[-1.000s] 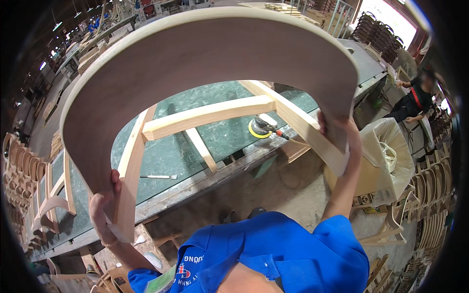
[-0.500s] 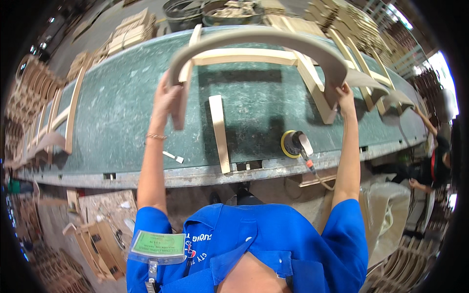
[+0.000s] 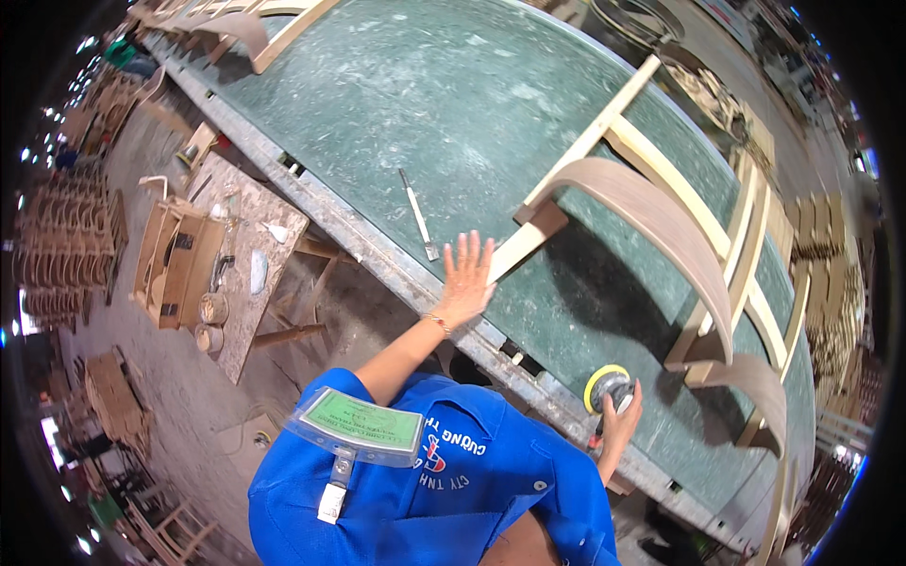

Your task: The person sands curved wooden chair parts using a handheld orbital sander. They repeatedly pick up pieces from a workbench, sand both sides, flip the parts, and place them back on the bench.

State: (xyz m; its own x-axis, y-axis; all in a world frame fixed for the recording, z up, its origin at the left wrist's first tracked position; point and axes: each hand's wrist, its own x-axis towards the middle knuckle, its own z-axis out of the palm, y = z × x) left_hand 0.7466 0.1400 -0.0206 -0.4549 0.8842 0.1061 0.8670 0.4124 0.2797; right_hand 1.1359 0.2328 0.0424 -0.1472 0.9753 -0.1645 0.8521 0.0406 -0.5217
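Observation:
My left hand (image 3: 464, 278) is stretched out over the table's near edge, fingers spread and nothing in them. It lies beside the near end of a short pale wooden strip (image 3: 517, 251); whether it touches the strip I cannot tell. My right hand (image 3: 619, 424) is closed around a round sander (image 3: 609, 387) with a yellow-edged pad, at the table edge. Beyond, a curved brown wooden backrest (image 3: 651, 215) stands on the table with a pale wooden frame (image 3: 604, 118) behind it. A thin light-handled tool (image 3: 416, 215) lies left of the strip.
The green worktable (image 3: 396, 104) runs diagonally, its worn metal edge (image 3: 359, 241) towards me. More curved frames (image 3: 746, 387) stand at right. A low side table (image 3: 247, 283) with a wooden box (image 3: 179, 259) stands at left. Metal bins (image 3: 637, 24) are at the far side.
Both hands have let go of the curved backrest, which now rests on the table. My left hand has moved beside the strip, and my right has taken hold of the sander. The view has turned.

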